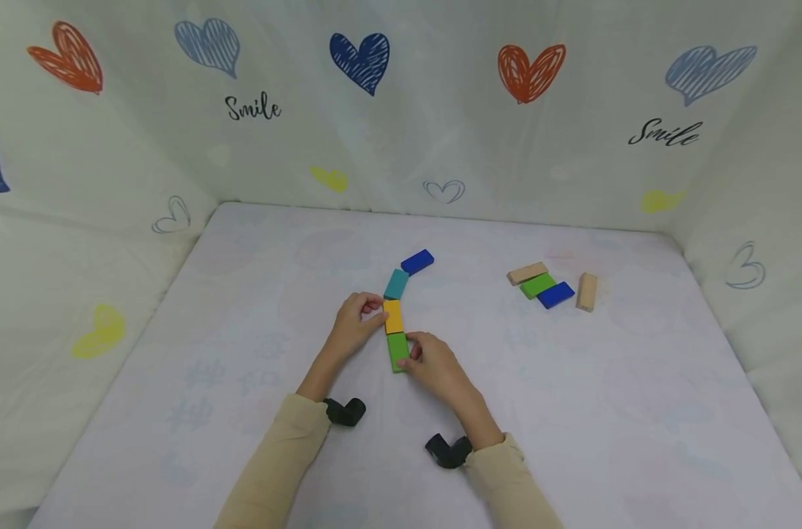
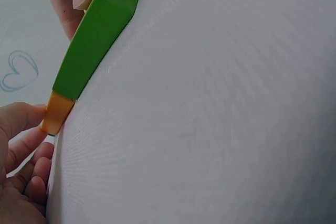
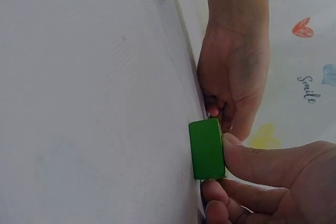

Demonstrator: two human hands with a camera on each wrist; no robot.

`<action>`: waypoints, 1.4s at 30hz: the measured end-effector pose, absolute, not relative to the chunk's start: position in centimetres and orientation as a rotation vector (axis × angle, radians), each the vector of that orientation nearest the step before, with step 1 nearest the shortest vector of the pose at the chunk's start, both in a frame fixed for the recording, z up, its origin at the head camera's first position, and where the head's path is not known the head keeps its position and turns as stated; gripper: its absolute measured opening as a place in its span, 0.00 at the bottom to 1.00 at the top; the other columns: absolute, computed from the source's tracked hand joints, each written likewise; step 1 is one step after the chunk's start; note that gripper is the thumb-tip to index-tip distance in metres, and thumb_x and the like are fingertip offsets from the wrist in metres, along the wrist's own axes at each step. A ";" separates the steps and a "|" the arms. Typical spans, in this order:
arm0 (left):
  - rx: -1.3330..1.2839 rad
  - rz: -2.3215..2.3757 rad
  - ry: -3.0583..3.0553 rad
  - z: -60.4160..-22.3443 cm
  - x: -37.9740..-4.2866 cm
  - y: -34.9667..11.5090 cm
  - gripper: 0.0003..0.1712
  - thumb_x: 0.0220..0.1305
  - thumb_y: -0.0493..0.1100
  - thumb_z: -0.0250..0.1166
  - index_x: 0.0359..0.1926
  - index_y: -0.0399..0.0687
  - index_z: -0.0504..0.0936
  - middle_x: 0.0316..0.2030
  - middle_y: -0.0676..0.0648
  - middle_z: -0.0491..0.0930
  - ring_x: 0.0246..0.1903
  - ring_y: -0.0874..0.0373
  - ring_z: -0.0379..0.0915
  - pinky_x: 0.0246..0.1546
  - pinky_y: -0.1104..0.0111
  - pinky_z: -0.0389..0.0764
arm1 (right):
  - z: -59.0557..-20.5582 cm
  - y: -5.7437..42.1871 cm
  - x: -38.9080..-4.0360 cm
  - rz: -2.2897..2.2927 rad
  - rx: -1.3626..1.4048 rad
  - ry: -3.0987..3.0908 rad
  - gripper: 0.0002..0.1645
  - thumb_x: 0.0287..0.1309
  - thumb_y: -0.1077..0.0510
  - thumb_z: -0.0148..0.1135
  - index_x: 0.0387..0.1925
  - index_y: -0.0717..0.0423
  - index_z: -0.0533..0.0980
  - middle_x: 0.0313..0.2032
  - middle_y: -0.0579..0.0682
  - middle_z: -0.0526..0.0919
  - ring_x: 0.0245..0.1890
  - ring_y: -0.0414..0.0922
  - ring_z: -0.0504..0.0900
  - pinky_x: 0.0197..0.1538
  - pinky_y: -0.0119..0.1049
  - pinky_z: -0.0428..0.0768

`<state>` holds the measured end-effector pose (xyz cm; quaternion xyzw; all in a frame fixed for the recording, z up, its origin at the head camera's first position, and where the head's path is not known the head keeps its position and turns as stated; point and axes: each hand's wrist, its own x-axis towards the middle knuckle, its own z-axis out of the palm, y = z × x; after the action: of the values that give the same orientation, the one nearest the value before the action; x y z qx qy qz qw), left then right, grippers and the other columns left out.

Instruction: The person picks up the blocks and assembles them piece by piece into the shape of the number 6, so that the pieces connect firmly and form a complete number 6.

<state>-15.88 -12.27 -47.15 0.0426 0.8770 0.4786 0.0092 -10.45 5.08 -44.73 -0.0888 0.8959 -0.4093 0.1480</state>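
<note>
A row of flat wooden blocks curves across the white table. At its near end lies a green block [image 1: 397, 353], touching the yellow block [image 1: 393, 317] beyond it. My right hand [image 1: 438, 367] holds the green block, its thumb on the upper face and the other fingers along the right side. From the left, my left hand [image 1: 353, 327] pinches the yellow block, thumb and index finger at its edge. Farther along are a teal block [image 1: 396, 284] and a dark blue block [image 1: 417, 261] set at an angle, corners close together.
To the right lie a natural wood block [image 1: 527, 273], a second green block [image 1: 537, 286] and a second blue block [image 1: 556, 295], side by side. Another natural wood block [image 1: 586, 292] is just beyond them. A white curtain [image 1: 440, 132] with printed hearts borders the table [image 1: 295, 463].
</note>
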 end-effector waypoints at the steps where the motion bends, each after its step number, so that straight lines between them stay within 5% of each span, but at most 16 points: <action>1: 0.129 1.490 2.742 -47.2 -15.9 -12.3 0.17 0.58 0.41 0.64 0.47 0.38 0.77 0.40 0.41 0.74 0.41 0.50 0.68 0.45 0.63 0.68 | -44.8 5.2 -10.5 -1.181 -0.266 2.575 0.29 0.52 0.58 0.66 0.55 0.65 0.71 0.28 0.49 0.73 0.28 0.41 0.69 0.31 0.31 0.68; 42: 0.068 1.456 2.729 -47.7 -16.1 -12.1 0.17 0.60 0.44 0.63 0.49 0.41 0.76 0.41 0.43 0.74 0.42 0.52 0.66 0.47 0.63 0.68 | -44.9 6.0 -10.8 -1.174 -0.312 2.544 0.25 0.56 0.60 0.62 0.55 0.62 0.73 0.31 0.50 0.72 0.31 0.43 0.68 0.34 0.32 0.69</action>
<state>-16.12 -12.10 -47.72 0.0219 0.8819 0.4704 0.0239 -10.82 6.02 -44.89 -0.1093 0.8907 -0.4110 0.1607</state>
